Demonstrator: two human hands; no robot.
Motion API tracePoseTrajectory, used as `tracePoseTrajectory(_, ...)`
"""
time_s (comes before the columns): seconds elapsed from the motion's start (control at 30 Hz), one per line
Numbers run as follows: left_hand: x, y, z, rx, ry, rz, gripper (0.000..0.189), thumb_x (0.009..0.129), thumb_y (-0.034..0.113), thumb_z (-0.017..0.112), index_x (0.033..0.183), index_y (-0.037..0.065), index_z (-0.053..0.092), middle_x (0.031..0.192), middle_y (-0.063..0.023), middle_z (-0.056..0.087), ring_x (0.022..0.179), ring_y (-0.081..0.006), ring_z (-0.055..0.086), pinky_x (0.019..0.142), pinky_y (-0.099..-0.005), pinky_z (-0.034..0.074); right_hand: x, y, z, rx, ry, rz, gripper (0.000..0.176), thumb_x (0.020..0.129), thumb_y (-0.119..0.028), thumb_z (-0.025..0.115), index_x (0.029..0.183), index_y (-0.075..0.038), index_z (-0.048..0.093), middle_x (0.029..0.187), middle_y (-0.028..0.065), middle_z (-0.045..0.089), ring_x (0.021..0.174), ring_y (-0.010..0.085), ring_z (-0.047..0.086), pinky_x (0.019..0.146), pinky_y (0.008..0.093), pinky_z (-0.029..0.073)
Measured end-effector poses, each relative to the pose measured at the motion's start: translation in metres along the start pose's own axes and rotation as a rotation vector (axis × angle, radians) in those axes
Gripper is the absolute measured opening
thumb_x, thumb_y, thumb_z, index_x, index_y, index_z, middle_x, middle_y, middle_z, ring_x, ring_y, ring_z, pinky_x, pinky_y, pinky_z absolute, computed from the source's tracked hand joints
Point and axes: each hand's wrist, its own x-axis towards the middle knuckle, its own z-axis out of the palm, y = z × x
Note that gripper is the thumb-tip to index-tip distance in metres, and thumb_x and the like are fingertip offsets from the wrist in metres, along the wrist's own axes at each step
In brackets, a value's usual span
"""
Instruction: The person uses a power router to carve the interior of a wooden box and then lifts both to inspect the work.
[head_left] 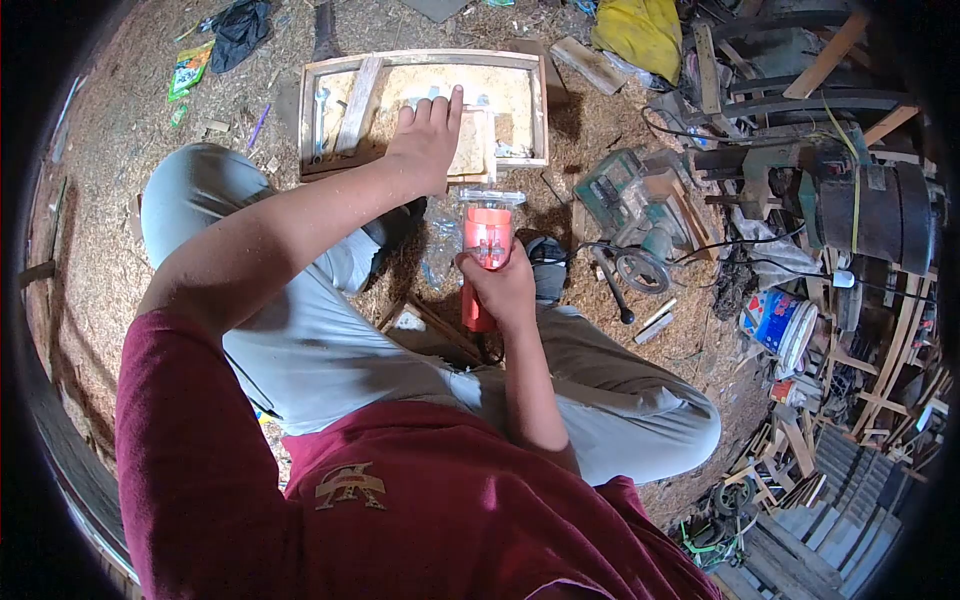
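Note:
My left hand (428, 140) reaches forward over a shallow wooden frame (308, 130) on the ground, its palm down on a small pale wooden board (476, 145). The index finger points away from me while the other fingers bend over the board. My right hand (503, 285) is wrapped round the red body of a power tool (487, 232), which looks like a trim router. Its flat base plate (490, 198) faces the near side of the frame, close to the board. Inside the frame lie a wood strip (360, 105) and a wrench (320, 120).
Sawdust covers the ground (110, 250). At right stand a greenish machine with a handwheel (643, 270), a large dark motor (860, 205), cables and a paint bucket (780, 325). Scrap wood (790, 450) is piled lower right. A yellow sack (645, 40) lies at the back.

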Motion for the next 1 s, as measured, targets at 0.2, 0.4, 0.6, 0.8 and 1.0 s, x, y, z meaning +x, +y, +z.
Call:
tracePoseTrajectory(0.2,-0.001,-0.001,-0.001,-0.008,0.003,0.004,0.164,0.057,0.045,0.106,0.172,-0.012,0.004,0.146,-0.0203,0.049,0.135,-0.0348,0.049,0.112,-0.0492,0.038,-0.001,-0.004,-0.001,-0.021,0.017,-0.012,0.056,0.078,-0.035,0.093,0.116,-0.001,0.071,0.105,0.0176,0.080,0.097,0.0321,0.080,0.089,0.0423,0.060)
tracePoseTrajectory(0.4,0.000,-0.001,0.001,-0.006,0.007,-0.001,0.164,0.058,0.045,0.106,0.172,-0.012,0.004,0.147,-0.0201,0.049,0.135,-0.0345,0.049,0.113,-0.0491,0.038,0.002,0.007,0.002,0.011,0.008,0.013,0.054,0.077,-0.035,0.093,0.113,-0.001,0.072,0.104,0.0176,0.080,0.097,0.0317,0.080,0.088,0.0427,0.060)
tracePoseTrajectory(0.6,0.000,0.001,-0.003,-0.006,-0.023,-0.006,0.164,0.058,0.047,0.106,0.172,-0.012,0.003,0.148,-0.0203,0.048,0.136,-0.0343,0.049,0.114,-0.0492,0.037,0.004,0.003,-0.004,0.037,0.005,0.029,0.052,0.077,-0.034,0.093,0.111,0.000,0.072,0.102,0.0173,0.080,0.095,0.0319,0.080,0.087,0.0431,0.061)
tracePoseTrajectory(0.8,-0.001,0.000,-0.002,-0.006,-0.017,-0.002,0.165,0.059,0.048,0.106,0.172,-0.012,0.003,0.148,-0.0205,0.048,0.136,-0.0346,0.049,0.114,-0.0492,0.037,0.003,0.005,-0.001,-0.002,0.013,0.003,0.055,0.077,-0.034,0.093,0.114,0.001,0.070,0.102,0.0174,0.079,0.094,0.0326,0.080,0.086,0.0426,0.061)
tracePoseTrajectory(1.0,-0.001,0.000,-0.003,-0.008,-0.023,-0.005,0.164,0.059,0.047,0.106,0.172,-0.012,0.003,0.147,-0.0203,0.048,0.135,-0.0345,0.049,0.113,-0.0486,0.038,0.001,-0.003,-0.003,-0.015,0.013,0.021,0.055,0.077,-0.034,0.093,0.113,0.001,0.070,0.102,0.0182,0.079,0.094,0.0327,0.080,0.087,0.0429,0.061)
